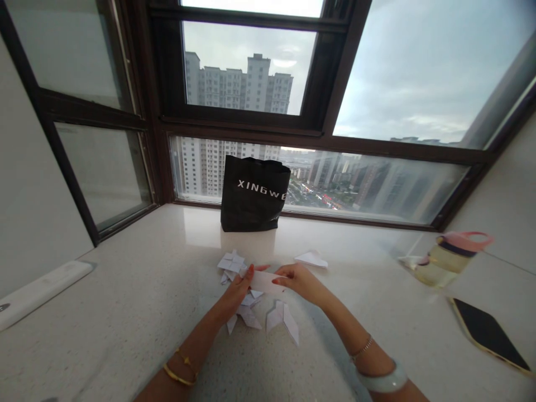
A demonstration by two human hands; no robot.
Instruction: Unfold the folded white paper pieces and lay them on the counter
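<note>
Speckled bench (125, 312) below a big window (247, 67), black bag (253, 195) standing at its far edge. Straight in front of bag: white paper (268, 282) pinched at one end by left hand (237, 290), at the other by right hand (299, 282), fingers closed on it. Folded papers (232, 262) strewn around hands, in front of bag. Far right of bag: bottle (450, 257), phone (488, 332).

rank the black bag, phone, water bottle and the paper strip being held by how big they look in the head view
1. black bag
2. phone and water bottle: they look alike, both at the warped edge, so unranked
3. paper strip, pinched between left hand and right hand
</note>
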